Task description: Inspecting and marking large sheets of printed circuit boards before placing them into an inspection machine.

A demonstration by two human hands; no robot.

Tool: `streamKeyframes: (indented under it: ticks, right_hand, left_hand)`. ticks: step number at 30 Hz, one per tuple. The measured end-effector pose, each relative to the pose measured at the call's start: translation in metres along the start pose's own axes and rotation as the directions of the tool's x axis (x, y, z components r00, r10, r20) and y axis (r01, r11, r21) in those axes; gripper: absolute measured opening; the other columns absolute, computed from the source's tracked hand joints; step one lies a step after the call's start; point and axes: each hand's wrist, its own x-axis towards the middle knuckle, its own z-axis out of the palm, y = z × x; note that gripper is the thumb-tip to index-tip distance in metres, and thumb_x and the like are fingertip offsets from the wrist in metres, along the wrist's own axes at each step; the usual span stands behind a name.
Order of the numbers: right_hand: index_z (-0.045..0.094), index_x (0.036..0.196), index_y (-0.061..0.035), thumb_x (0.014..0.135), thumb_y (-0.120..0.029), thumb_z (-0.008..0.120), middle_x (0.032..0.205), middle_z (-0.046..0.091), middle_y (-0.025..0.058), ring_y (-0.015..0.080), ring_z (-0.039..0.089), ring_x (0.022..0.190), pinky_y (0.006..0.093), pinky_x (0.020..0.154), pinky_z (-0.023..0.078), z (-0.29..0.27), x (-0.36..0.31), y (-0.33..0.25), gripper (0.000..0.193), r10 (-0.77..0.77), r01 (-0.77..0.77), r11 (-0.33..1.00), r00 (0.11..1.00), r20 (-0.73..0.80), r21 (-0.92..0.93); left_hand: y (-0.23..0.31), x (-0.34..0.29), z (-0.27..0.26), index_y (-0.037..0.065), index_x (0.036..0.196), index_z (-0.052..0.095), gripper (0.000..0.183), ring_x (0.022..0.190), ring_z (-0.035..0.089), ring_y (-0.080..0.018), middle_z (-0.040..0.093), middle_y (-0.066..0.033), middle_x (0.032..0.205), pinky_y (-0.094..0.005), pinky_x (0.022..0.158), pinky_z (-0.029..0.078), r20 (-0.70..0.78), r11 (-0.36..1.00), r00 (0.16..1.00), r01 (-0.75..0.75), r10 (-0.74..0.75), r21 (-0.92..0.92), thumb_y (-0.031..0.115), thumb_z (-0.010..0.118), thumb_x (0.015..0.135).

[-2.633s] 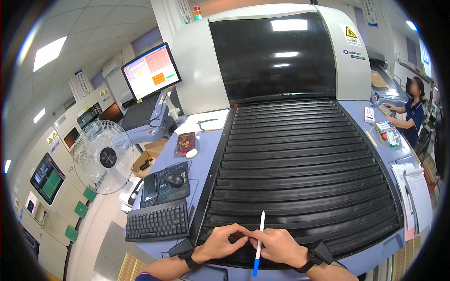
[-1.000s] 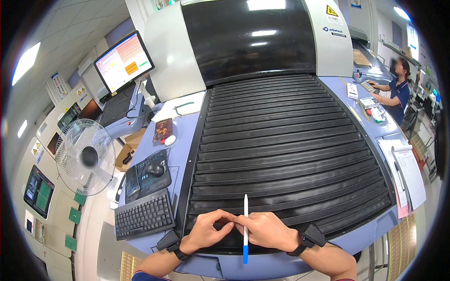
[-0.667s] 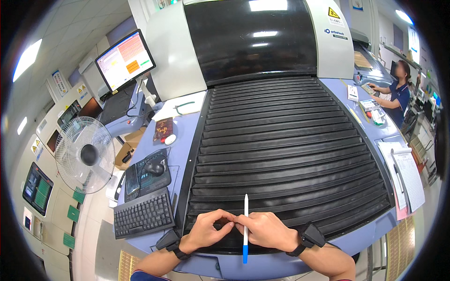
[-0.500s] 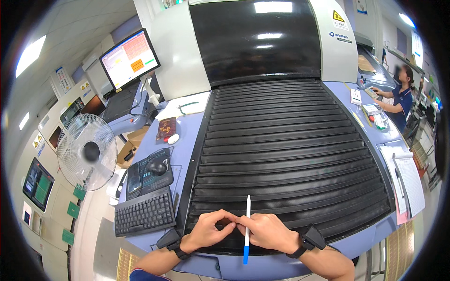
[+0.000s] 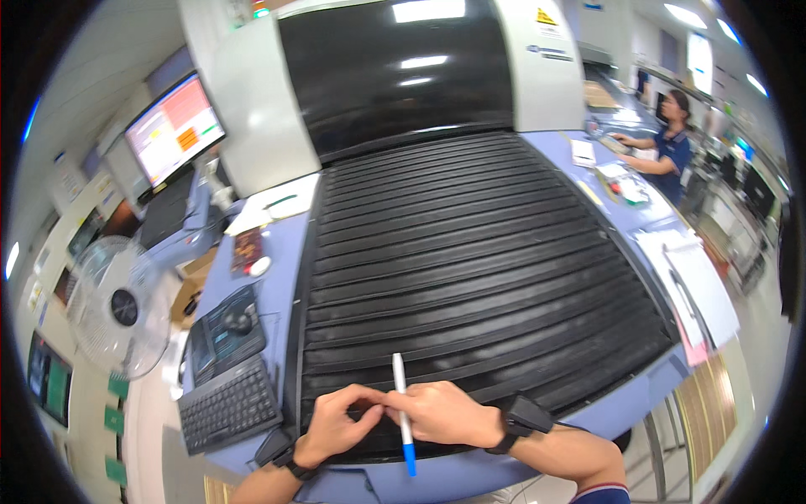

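A white marker pen [image 5: 399,370] with a blue end crosses my right hand [image 5: 451,413], gripped between its fingers. Its white tip points away from me and the blue end points toward me. My left hand [image 5: 337,422] is curled, with thumb and forefinger bent into a ring. The fingertips of both hands meet just left of the pen; whether anything small is pinched there is hidden. Both hands are over the near end of a black ribbed bellows cover [image 5: 453,281]. A dark device is strapped to each wrist.
At left are a keyboard [image 5: 231,406], a mouse [image 5: 241,322], a monitor [image 5: 176,130] and a fan [image 5: 124,307]. The machine's dark hood [image 5: 399,76] rises behind the cover. Papers on a clipboard [image 5: 693,281] lie at right. Farther right, a person [image 5: 672,151] sits working.
The view has turned right, so everything appears shifted left and tilted. My hands keep the same pose, fingertips together, with the pen still in the right one.
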Motion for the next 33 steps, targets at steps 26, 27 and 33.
streamKeyframes:
  ticks: [26,27,33]
  right_hand:
    - [0.057,0.092,-0.0008,0.094,-0.013,0.061,0.067,0.062,0.0183,0.0406,0.063,0.064,0.0486,0.058,0.047,0.000,0.005,-0.001,0.013,0.029,-0.031,0.994,0.999,0.022,0.105]
    - [0.057,0.092,-0.0008,0.094,-0.013,0.061,0.067,0.062,0.0183,0.0406,0.063,0.064,0.0489,0.058,0.047,0.000,0.004,-0.001,0.013,0.018,-0.019,0.994,1.000,0.011,0.111]
    - [0.058,0.095,-0.0003,0.094,-0.013,0.061,0.068,0.063,0.0190,0.0409,0.063,0.065,0.0491,0.058,0.048,0.003,0.005,0.000,0.013,0.031,-0.033,0.994,0.999,0.027,0.103]
  left_hand:
    - [-0.010,-0.004,0.005,-0.006,0.093,0.064,0.015,0.078,0.073,-0.0169,0.074,-0.0146,0.086,-0.0288,0.073,0.059,-0.056,0.996,0.997,0.041,-0.045,-0.081,-0.002,0.071,0.081]
    - [-0.010,-0.005,0.005,-0.006,0.093,0.065,0.015,0.078,0.073,-0.0171,0.074,-0.0146,0.085,-0.0289,0.073,0.059,-0.058,0.995,0.997,0.042,-0.047,-0.087,-0.002,0.072,0.081]
    - [-0.005,-0.005,0.002,-0.006,0.093,0.066,0.016,0.077,0.074,-0.0177,0.074,-0.0144,0.084,-0.0290,0.073,0.059,-0.063,0.997,0.997,0.050,-0.054,-0.062,0.000,0.073,0.080]
